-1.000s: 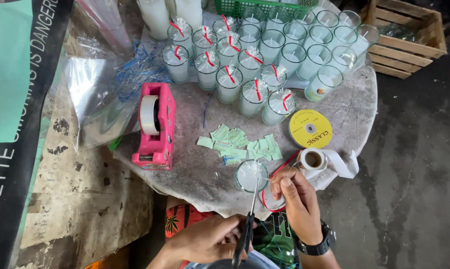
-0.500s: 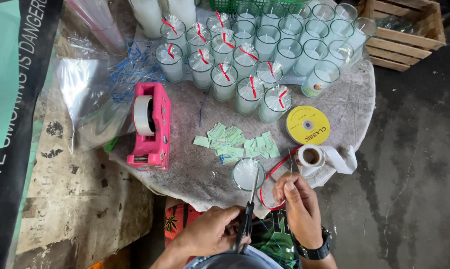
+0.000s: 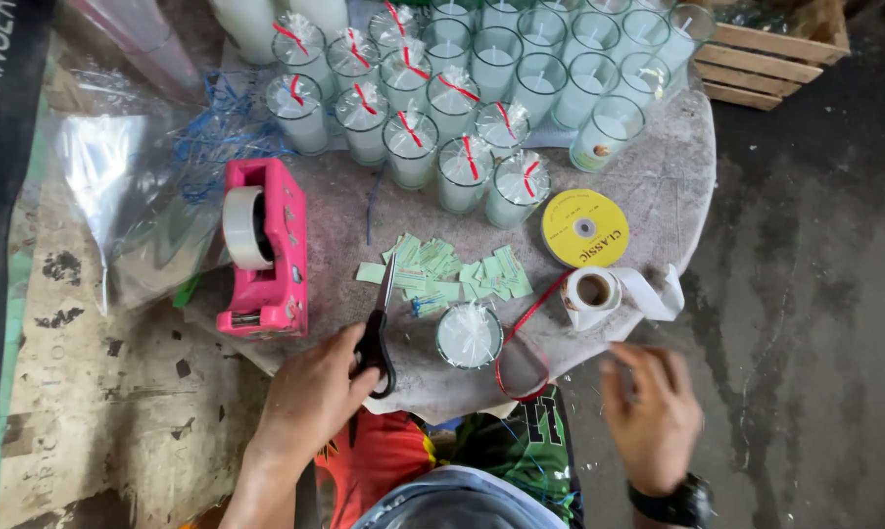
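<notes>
My left hand point(image 3: 310, 397) grips black-handled scissors point(image 3: 378, 328), their blades pointing up toward a heap of small green paper tags point(image 3: 442, 272). Just right of the scissors stands a glass candle point(image 3: 469, 336) covered in clear wrap, near the table's front edge. A red ribbon point(image 3: 523, 338) loops beside it and runs toward a yellow spool point(image 3: 584, 227). My right hand point(image 3: 653, 411) is blurred, off the table's right front edge, fingers spread, with nothing visible in it.
A pink tape dispenser point(image 3: 264, 250) sits at left on the round grey table point(image 3: 658, 176). Several wrapped, ribbon-tied candles point(image 3: 413, 118) and unwrapped ones point(image 3: 579, 69) fill the back. A white label roll point(image 3: 599, 291), clear plastic bags point(image 3: 129, 176) and a wooden crate point(image 3: 765, 59) surround them.
My left hand carried the scissors up and left onto the table beside the candle. My right hand let go of the ribbon and swung away to the right.
</notes>
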